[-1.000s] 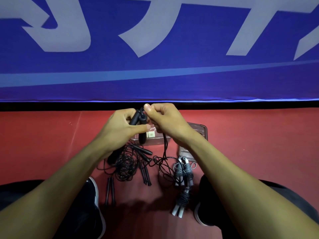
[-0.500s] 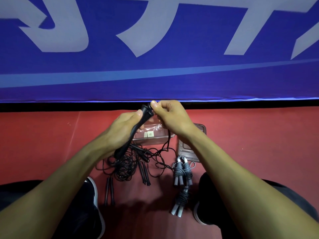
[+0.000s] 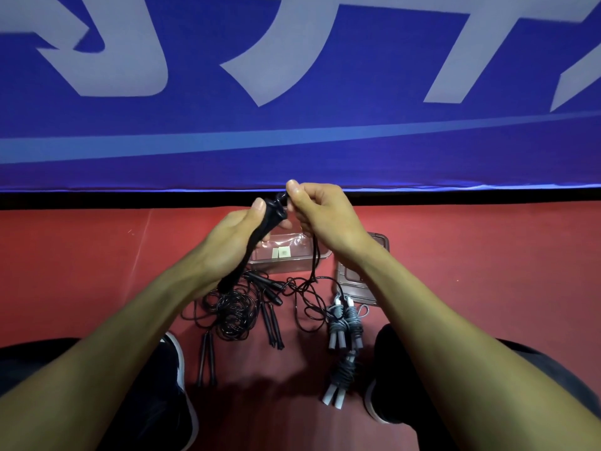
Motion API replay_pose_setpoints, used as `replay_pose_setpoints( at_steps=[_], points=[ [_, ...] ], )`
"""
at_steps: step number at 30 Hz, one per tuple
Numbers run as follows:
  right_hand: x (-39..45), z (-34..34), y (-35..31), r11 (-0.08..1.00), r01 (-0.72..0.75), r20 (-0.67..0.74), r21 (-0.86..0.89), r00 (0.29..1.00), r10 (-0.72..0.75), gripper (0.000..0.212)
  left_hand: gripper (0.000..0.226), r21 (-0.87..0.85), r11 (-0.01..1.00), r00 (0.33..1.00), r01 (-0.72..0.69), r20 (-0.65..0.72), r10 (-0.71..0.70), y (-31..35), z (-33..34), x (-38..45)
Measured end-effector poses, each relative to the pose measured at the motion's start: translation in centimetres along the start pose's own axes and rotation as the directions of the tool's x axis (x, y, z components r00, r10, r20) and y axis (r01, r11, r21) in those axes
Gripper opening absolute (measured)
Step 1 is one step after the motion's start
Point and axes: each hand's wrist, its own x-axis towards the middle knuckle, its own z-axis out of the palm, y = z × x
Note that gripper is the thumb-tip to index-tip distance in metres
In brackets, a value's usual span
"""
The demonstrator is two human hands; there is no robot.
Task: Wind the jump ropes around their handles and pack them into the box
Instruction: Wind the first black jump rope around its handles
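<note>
Both hands work above the clear box [image 3: 286,255]: the left hand [image 3: 227,245] grips the black handles [image 3: 260,236], the right hand [image 3: 325,216] pinches the cord [image 3: 313,265] at their top (slack trails to the floor), so wind tight, even turns downward.

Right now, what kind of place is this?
Probably a sports hall or court: red sports-type floor, a big blue banner with pale lettering along its edge, and jump ropes lying beside a clear box.
</note>
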Motion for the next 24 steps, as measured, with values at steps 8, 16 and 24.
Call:
replay_pose_setpoints(
  at_steps=[8, 16, 24],
  points=[
    [0.0, 0.0, 0.2, 1.0, 0.008, 0.003, 0.018, 1.0, -0.008, 0.045, 0.047, -0.107, 0.994, 0.985, -0.014, 0.171, 0.032, -0.2, -0.6, 0.1],
    [-0.1, 0.5, -0.1, 0.995, 0.009, 0.061, 0.099, 0.998, -0.015, 0.047, 0.039, 0.003, 0.995, 0.993, -0.104, 0.058, 0.103, 0.1, -0.2, 0.1],
    [-0.2, 0.6, -0.2, 0.994, 0.01, 0.077, 0.106, 0.997, -0.019, 0.041, 0.022, -0.042, 0.998, 0.988, -0.049, 0.146, 0.055, 0.2, 0.3, -0.3]
  ],
)
